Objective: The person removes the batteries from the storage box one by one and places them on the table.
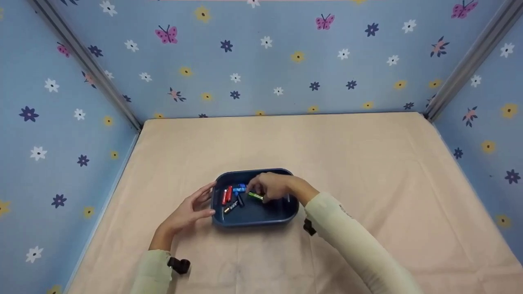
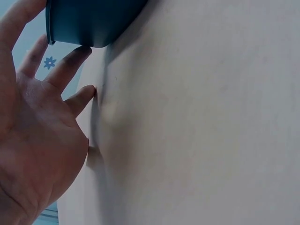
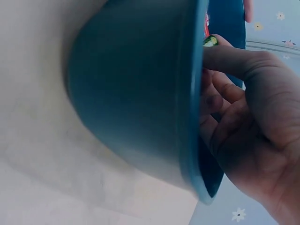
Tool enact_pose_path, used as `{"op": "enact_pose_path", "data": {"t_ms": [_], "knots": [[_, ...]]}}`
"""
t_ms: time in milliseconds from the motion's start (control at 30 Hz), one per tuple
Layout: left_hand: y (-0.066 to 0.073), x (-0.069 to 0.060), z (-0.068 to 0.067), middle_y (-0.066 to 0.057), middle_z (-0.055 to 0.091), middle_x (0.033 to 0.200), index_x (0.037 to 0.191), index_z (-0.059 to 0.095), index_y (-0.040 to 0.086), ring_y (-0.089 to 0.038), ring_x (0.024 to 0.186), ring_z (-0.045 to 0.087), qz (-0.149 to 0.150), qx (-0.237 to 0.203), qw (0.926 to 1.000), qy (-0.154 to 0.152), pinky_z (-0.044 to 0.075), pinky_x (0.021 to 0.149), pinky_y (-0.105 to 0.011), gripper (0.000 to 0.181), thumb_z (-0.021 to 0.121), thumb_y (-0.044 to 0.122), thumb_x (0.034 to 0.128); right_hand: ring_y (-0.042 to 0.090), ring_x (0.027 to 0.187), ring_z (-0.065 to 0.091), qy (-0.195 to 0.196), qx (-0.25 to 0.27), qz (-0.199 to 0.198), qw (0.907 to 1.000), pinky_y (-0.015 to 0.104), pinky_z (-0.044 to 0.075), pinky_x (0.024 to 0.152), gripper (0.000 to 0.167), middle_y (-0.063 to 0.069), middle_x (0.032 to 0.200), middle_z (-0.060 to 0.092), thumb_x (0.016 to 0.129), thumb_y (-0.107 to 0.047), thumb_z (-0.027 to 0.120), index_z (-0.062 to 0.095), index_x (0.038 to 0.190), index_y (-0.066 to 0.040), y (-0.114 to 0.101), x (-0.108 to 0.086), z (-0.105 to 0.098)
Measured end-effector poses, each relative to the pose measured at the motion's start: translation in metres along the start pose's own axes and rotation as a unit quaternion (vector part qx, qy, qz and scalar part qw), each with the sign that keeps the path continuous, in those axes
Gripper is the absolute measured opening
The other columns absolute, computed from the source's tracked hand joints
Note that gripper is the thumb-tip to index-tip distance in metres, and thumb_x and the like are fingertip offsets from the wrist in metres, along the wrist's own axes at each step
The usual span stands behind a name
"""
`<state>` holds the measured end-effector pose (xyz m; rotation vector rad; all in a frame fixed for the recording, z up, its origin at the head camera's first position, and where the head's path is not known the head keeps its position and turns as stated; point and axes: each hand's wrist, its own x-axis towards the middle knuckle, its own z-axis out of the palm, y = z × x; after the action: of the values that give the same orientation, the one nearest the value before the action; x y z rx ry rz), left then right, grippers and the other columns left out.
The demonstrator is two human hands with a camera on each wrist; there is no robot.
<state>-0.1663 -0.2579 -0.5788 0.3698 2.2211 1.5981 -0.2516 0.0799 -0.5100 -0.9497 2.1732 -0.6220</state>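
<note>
A dark blue plastic basin (image 1: 253, 223) stands on the cloth with several small batteries in it. My right hand (image 1: 273, 185) reaches over its rim and pinches a green battery (image 1: 255, 196) between thumb and fingers. At the basin's left lie two red batteries (image 1: 226, 195), with blue batteries (image 1: 240, 188) beside them. Lower down are a dark battery (image 1: 240, 200) and a black battery with a copper-coloured end (image 1: 231, 207). My left hand (image 1: 188, 210) rests against the left wall, fingers spread and fairly straight. In the left wrist view, fingertips touch the basin's outside (image 2: 89, 21).
A pale peach cloth (image 1: 347, 155) covers the table. Blue flowered panels (image 1: 261, 61) stand at the back and both sides, joined by grey metal posts (image 1: 470, 61). A small black camera (image 1: 179, 265) is strapped to the left wrist.
</note>
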Motion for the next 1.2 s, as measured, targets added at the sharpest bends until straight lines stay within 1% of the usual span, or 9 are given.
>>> {"op": "enact_pose_path", "data": {"t_ms": [167, 300, 400, 567, 600, 700, 867, 967, 1200], "knots": [[-0.003, 0.000, 0.001, -0.018, 0.030, 0.187, 0.179, 0.032, 0.013, -0.049, 0.172, 0.032, 0.009, -0.001, 1.0000, 0.002, 0.019, 0.139, -0.072, 0.090, 0.080, 0.011, 0.1034, 0.016, 0.099, 0.064, 0.035, -0.014, -0.015, 0.9992, 0.030, 0.055, 0.089, 0.056, 0.012, 0.120, 0.074, 0.098, 0.003, 0.080, 0.071, 0.151, -0.013, 0.002, -0.010, 0.002], [-0.004, 0.000, 0.002, -0.018, 0.030, 0.187, 0.179, 0.031, 0.012, -0.049, 0.172, 0.032, 0.016, -0.004, 0.9999, 0.003, 0.018, 0.139, -0.073, 0.090, 0.080, 0.010, 0.1037, 0.017, 0.100, 0.068, 0.054, -0.004, -0.019, 0.9984, 0.031, 0.058, 0.091, 0.056, 0.014, 0.122, 0.075, 0.097, 0.001, 0.082, 0.071, 0.150, -0.013, 0.003, -0.018, 0.003], [-0.005, 0.000, 0.002, -0.018, 0.030, 0.187, 0.179, 0.031, 0.012, -0.049, 0.172, 0.033, 0.019, -0.005, 0.9998, 0.003, 0.019, 0.139, -0.072, 0.089, 0.080, 0.009, 0.1037, 0.014, 0.099, 0.068, 0.065, 0.008, -0.022, 0.9976, 0.028, 0.057, 0.088, 0.056, 0.013, 0.121, 0.076, 0.097, 0.000, 0.083, 0.071, 0.150, -0.012, 0.004, -0.023, 0.003], [-0.005, 0.001, 0.003, -0.018, 0.028, 0.187, 0.179, 0.030, 0.013, -0.050, 0.173, 0.031, 0.012, -0.007, 0.9999, 0.001, 0.022, 0.138, -0.072, 0.090, 0.079, 0.010, 0.1040, 0.009, 0.091, 0.065, 0.089, 0.034, -0.026, 0.9951, 0.020, 0.053, 0.080, 0.056, 0.013, 0.114, 0.073, 0.095, 0.001, 0.085, 0.071, 0.149, -0.007, 0.007, -0.032, 0.003], [-0.005, 0.000, 0.003, -0.018, 0.028, 0.187, 0.179, 0.030, 0.014, -0.050, 0.173, 0.030, 0.010, -0.007, 0.9999, 0.000, 0.022, 0.138, -0.072, 0.090, 0.079, 0.011, 0.1041, 0.009, 0.089, 0.065, 0.094, 0.044, -0.024, 0.9943, 0.020, 0.052, 0.078, 0.056, 0.013, 0.113, 0.072, 0.095, 0.002, 0.085, 0.071, 0.149, -0.006, 0.008, -0.033, 0.003], [-0.005, 0.001, 0.003, -0.018, 0.027, 0.187, 0.180, 0.030, 0.014, -0.050, 0.173, 0.029, 0.010, -0.009, 0.9999, 0.001, 0.022, 0.138, -0.071, 0.090, 0.079, 0.011, 0.1045, 0.008, 0.088, 0.061, 0.111, 0.067, -0.020, 0.9913, 0.019, 0.051, 0.077, 0.056, 0.012, 0.113, 0.071, 0.095, 0.002, 0.084, 0.070, 0.149, -0.005, 0.008, -0.039, 0.002], [-0.005, 0.000, 0.003, -0.018, 0.027, 0.188, 0.179, 0.030, 0.013, -0.050, 0.173, 0.028, 0.017, -0.011, 0.9998, -0.001, 0.022, 0.138, -0.071, 0.090, 0.079, 0.009, 0.1042, 0.011, 0.086, 0.057, 0.159, 0.087, -0.028, 0.9830, 0.024, 0.052, 0.081, 0.055, 0.014, 0.113, 0.070, 0.095, 0.003, 0.083, 0.070, 0.148, -0.002, 0.007, -0.049, -0.001], [-0.005, -0.001, 0.003, -0.017, 0.028, 0.187, 0.179, 0.031, 0.014, -0.050, 0.173, 0.029, 0.012, -0.006, 0.9999, 0.003, 0.023, 0.138, -0.071, 0.090, 0.080, 0.010, 0.1037, 0.012, 0.086, 0.056, 0.192, 0.093, -0.031, 0.9765, 0.025, 0.052, 0.082, 0.056, 0.016, 0.113, 0.070, 0.094, 0.005, 0.083, 0.069, 0.148, 0.000, 0.006, -0.053, -0.002], [-0.003, -0.001, 0.003, -0.016, 0.029, 0.188, 0.179, 0.032, 0.016, -0.048, 0.173, 0.030, 0.003, 0.002, 1.0000, 0.005, 0.024, 0.138, -0.069, 0.090, 0.081, 0.012, 0.1036, 0.015, 0.089, 0.058, 0.257, 0.117, -0.003, 0.9593, 0.026, 0.053, 0.085, 0.056, 0.018, 0.117, 0.070, 0.095, 0.007, 0.080, 0.068, 0.149, -0.001, 0.005, -0.062, 0.001]]}}
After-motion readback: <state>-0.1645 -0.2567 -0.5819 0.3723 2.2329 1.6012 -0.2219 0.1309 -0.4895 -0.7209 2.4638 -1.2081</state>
